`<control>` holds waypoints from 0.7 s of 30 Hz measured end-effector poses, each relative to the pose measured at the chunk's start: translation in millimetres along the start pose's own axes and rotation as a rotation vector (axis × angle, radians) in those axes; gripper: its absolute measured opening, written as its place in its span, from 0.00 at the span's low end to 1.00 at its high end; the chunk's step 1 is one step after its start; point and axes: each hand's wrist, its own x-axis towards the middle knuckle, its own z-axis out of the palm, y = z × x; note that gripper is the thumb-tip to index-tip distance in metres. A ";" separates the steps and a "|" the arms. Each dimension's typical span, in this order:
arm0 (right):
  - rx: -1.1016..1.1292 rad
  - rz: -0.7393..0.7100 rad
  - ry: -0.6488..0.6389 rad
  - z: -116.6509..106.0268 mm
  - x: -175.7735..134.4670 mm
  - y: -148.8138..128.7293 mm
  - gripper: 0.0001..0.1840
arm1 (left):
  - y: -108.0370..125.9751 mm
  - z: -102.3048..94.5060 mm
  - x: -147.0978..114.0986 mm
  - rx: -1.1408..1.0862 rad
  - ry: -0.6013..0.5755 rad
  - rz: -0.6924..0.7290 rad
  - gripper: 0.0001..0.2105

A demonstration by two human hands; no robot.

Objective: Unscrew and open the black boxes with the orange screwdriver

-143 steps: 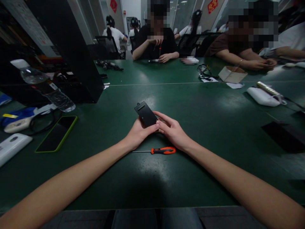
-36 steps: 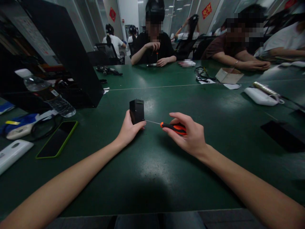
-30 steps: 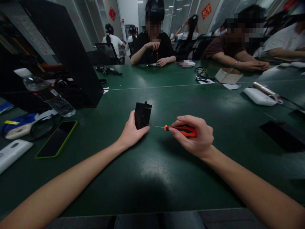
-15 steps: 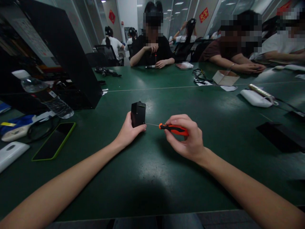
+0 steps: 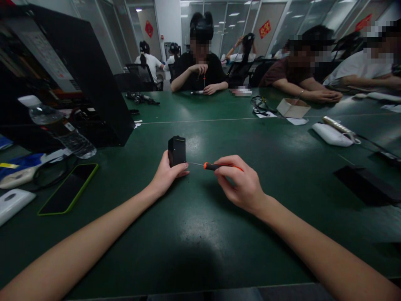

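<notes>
My left hand (image 5: 167, 174) is closed around the lower part of a small black box (image 5: 177, 151), thumb across its near side, holding it upright above the green table (image 5: 194, 251). An orange-and-black screwdriver (image 5: 211, 166) lies level in my right hand (image 5: 242, 182), its handle pinched between thumb and fingers. Its thin shaft points left, and the tip meets the lower right edge of the box near my left thumb. Whether the tip sits in a screw is too small to tell.
At left are a phone (image 5: 69, 190) with a green edge, a plastic bottle (image 5: 59, 127) and a tall black case (image 5: 90, 75). To the right lie a black flat object (image 5: 365, 184), a white pouch (image 5: 332, 134) and an open carton (image 5: 293, 108). Across the table sits a person (image 5: 200, 69) holding a screwdriver.
The view has shifted slightly. My right fingers have turned about the screwdriver handle, so less of its orange shows. The box remains in my left hand, with the screwdriver tip still at its edge.
</notes>
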 end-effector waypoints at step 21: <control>0.068 0.082 0.096 5.8 -3.0 -0.5 0.34 | 0.2 0.0 -0.1 0.021 -0.007 -0.007 0.26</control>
